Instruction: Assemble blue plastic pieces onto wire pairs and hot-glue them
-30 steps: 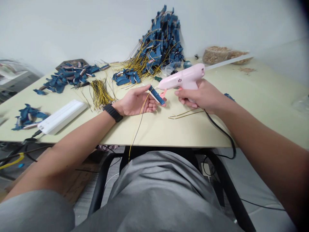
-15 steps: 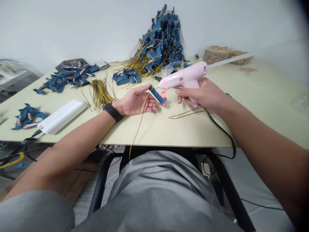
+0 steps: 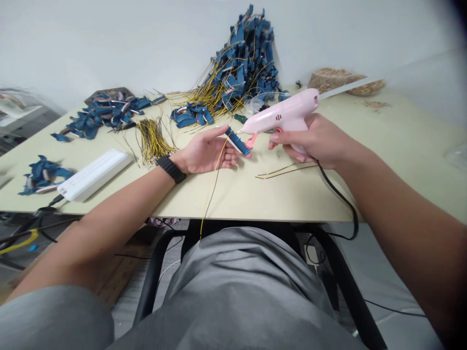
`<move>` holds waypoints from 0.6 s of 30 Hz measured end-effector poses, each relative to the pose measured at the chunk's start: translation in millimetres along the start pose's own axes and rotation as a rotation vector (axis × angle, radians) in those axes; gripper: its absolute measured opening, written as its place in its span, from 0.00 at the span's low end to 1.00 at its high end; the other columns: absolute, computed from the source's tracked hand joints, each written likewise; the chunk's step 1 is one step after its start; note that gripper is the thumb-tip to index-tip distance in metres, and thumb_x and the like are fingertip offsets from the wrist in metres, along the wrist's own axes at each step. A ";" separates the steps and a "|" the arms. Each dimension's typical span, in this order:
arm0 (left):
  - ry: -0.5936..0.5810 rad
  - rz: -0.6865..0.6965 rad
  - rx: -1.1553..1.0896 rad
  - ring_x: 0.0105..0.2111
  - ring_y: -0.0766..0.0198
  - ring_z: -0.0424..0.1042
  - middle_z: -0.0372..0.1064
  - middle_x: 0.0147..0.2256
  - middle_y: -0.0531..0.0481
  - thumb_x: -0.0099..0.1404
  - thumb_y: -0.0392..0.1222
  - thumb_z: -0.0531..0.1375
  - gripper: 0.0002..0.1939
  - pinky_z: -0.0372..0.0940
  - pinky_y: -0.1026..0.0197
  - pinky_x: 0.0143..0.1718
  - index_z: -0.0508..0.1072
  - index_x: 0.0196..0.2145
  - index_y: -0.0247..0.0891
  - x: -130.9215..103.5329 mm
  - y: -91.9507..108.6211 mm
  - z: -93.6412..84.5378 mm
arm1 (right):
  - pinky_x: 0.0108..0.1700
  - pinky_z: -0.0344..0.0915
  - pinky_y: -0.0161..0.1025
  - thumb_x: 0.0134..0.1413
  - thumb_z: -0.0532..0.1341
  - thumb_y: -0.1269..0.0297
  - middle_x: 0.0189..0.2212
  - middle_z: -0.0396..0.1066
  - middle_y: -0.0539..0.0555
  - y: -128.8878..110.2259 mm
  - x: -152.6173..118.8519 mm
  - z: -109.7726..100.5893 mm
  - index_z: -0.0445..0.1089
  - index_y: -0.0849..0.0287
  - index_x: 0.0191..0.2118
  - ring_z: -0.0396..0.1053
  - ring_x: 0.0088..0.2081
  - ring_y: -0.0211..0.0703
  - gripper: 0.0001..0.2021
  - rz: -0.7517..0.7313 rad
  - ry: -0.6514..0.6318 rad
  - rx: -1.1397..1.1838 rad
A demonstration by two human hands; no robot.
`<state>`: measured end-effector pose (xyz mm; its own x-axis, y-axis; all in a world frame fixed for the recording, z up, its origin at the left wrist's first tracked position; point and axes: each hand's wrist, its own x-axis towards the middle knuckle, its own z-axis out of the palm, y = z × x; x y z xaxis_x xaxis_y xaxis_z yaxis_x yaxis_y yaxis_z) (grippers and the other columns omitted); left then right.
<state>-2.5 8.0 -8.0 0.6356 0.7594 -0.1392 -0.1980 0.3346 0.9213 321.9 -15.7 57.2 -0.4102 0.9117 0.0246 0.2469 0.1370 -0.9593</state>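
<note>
Between the thumb and fingers of my left hand (image 3: 207, 151) is a slim blue piece (image 3: 239, 142) with a white edge. A yellow and a black wire (image 3: 209, 199) hang from it down past the table edge. My right hand (image 3: 310, 143) is wrapped round the handle of a pink glue gun (image 3: 282, 113), whose nozzle tip is close to the upper end of the blue piece. A clear glue stick (image 3: 346, 87) sticks out of the gun's back. Loose yellow-black wires (image 3: 280, 171) lie on the table below the gun.
A tall heap of blue pieces with wires (image 3: 244, 58) stands against the wall. Other blue piles (image 3: 109, 114) lie left, near a wire bundle (image 3: 152, 141) and a white power box (image 3: 95, 175). Bowls of brown bits (image 3: 328, 81) stand back right. A black cord hangs over the front edge.
My right hand and the glue gun have shifted slightly right, and the nozzle has moved with them. The dangling wires have swung a little right. My left hand is nearly still.
</note>
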 end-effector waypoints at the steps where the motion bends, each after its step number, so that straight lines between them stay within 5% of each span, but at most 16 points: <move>1: 0.002 0.000 0.003 0.40 0.53 0.90 0.93 0.52 0.26 0.93 0.76 0.59 0.42 0.86 0.56 0.48 0.92 0.56 0.30 -0.3 0.5 1.0 | 0.17 0.47 0.38 0.66 0.89 0.56 0.26 0.75 0.50 -0.5 -0.4 -0.2 0.76 0.51 0.37 0.56 0.19 0.35 0.21 0.007 0.000 0.000; 10: -0.002 0.022 0.014 0.41 0.55 0.90 0.94 0.53 0.30 0.93 0.68 0.61 0.35 0.85 0.59 0.47 0.91 0.52 0.32 -0.9 0.7 5.8 | 0.18 0.45 0.37 0.68 0.82 0.69 0.22 0.69 0.47 -7.6 -4.7 3.6 0.77 0.53 0.37 0.55 0.17 0.33 0.15 0.050 0.010 -0.018; 15: -0.041 0.037 0.017 0.41 0.57 0.89 0.94 0.54 0.31 0.91 0.65 0.66 0.30 0.84 0.61 0.46 0.91 0.52 0.31 -1.6 0.7 6.9 | 0.18 0.46 0.39 0.67 0.86 0.61 0.24 0.71 0.48 -2.2 -1.9 3.4 0.79 0.54 0.39 0.56 0.18 0.34 0.17 0.030 -0.010 -0.016; 18: -0.040 0.048 0.035 0.42 0.55 0.89 0.94 0.55 0.30 0.89 0.66 0.69 0.30 0.83 0.59 0.46 0.91 0.53 0.31 -0.7 -0.7 4.7 | 0.18 0.45 0.39 0.69 0.83 0.65 0.26 0.75 0.49 -4.0 -4.1 6.2 0.78 0.54 0.41 0.56 0.19 0.34 0.13 0.056 0.003 -0.019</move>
<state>0.8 4.6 -6.9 0.6555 0.7509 -0.0801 -0.2034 0.2777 0.9389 317.2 -22.3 59.2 -0.3921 0.9195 -0.0283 0.2864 0.0928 -0.9536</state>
